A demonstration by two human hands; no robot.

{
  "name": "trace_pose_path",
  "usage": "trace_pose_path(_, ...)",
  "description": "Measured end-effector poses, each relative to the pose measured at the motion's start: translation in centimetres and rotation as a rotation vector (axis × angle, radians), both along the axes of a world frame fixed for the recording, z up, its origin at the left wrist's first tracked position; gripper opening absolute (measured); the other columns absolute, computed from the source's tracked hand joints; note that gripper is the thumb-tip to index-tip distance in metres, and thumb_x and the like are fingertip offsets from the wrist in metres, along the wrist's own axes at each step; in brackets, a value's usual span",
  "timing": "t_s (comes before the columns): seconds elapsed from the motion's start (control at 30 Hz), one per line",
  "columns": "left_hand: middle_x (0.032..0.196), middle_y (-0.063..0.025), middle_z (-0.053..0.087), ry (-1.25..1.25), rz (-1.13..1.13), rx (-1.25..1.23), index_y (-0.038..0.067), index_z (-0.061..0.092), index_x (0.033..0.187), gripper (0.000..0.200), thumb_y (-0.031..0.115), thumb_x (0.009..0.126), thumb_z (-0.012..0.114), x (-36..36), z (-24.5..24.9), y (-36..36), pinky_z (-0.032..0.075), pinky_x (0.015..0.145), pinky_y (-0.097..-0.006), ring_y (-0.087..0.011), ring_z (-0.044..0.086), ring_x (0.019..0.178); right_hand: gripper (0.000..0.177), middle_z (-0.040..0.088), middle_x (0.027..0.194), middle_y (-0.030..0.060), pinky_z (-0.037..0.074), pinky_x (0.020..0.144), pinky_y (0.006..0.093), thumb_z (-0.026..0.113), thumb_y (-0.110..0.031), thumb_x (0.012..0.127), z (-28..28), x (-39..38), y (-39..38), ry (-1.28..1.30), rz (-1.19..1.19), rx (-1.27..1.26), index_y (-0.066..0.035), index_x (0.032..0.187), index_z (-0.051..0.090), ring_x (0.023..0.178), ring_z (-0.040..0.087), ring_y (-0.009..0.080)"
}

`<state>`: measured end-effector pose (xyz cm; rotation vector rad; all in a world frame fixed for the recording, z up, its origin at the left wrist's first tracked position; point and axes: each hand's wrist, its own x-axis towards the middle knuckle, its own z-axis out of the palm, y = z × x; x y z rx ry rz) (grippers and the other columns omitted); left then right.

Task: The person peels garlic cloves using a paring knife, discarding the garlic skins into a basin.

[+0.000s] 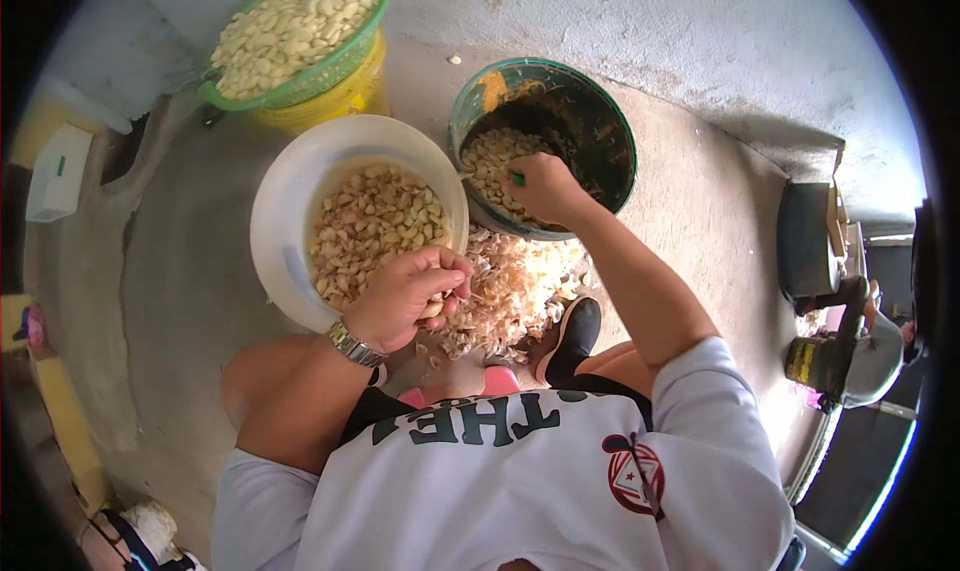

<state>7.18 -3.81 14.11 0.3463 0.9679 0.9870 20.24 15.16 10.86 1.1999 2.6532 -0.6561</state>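
Note:
My left hand (408, 289) is closed with a garlic clove (432, 310) in its fingers, at the near rim of a white basin (282, 216). Unpeeled-looking garlic cloves (375, 226) fill the basin's bottom. My right hand (548, 189) is closed around the green handle of a small knife (517, 179), over a dark green bucket (612, 131). Pale peeled cloves (495, 161) lie inside that bucket. The knife's blade barely shows toward the bucket's left rim. Below both containers, a heap of garlic skins (505, 286) covers the floor.
At the upper left, a green colander (375, 1) heaped with pale cloves rests on a yellow bucket (368, 81). A black shoe (577, 333) is beside the skins. Another person (875, 356) is at the far right, near a dark container (808, 239).

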Motion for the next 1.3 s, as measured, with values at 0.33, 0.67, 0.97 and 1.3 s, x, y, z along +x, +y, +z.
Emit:
trace_pose_path(0.33,0.085,-0.0150,0.054,-0.229,0.174,0.016,0.004,0.043,0.082,0.010,0.000,0.072,0.042,-1.8,-0.4,-2.0,0.037,0.047,-0.0201,-0.0100,0.045,0.061,0.024,0.059,0.081,0.0159,0.045,0.070,0.0390,0.053,-0.023,0.073,-2.6,-3.0,-2.9,0.096,0.043,0.126,-0.006,0.088,0.060,0.078,0.057,0.0310)
trace_pose_path(0.67,0.074,-0.0050,0.050,-0.155,0.226,0.030,0.003,0.051,0.084,0.010,0.003,0.075,0.051,-0.8,-1.0,-1.6,0.039,0.054,-0.0201,-0.0110,0.048,0.063,0.036,0.058,0.074,0.0155,0.043,0.063,0.0349,0.063,-0.029,0.069,2.6,5.4,-12.6,0.196,-0.111,-0.256,-0.002,0.091,0.055,0.068,0.056,0.0291)
trace_pose_path(0.97,0.081,-0.0051,0.057,-0.106,0.243,0.070,0.007,0.052,0.084,0.010,0.002,0.075,0.054,2.7,-4.0,-0.3,0.044,0.060,-0.0207,-0.0105,0.054,0.069,0.024,0.056,0.073,0.0038,0.041,0.058,0.0220,0.055,-0.017,0.080,2.2,5.9,-14.1,0.852,-0.318,-0.684,0.002,0.094,0.053,0.065,0.048,0.0073)
trace_pose_path(1.3,0.082,-0.0088,0.058,0.116,0.158,0.299,-0.001,0.054,0.084,0.014,-0.005,0.071,0.058,4.9,-2.0,0.7,0.047,0.058,-0.0214,-0.0122,0.055,0.069,0.014,0.057,0.069,0.0040,0.035,0.045,0.0187,0.057,-0.012,0.078,1.7,8.1,-12.8,0.988,-0.542,-0.933,-0.001,0.086,0.054,0.050,0.043,0.0055)
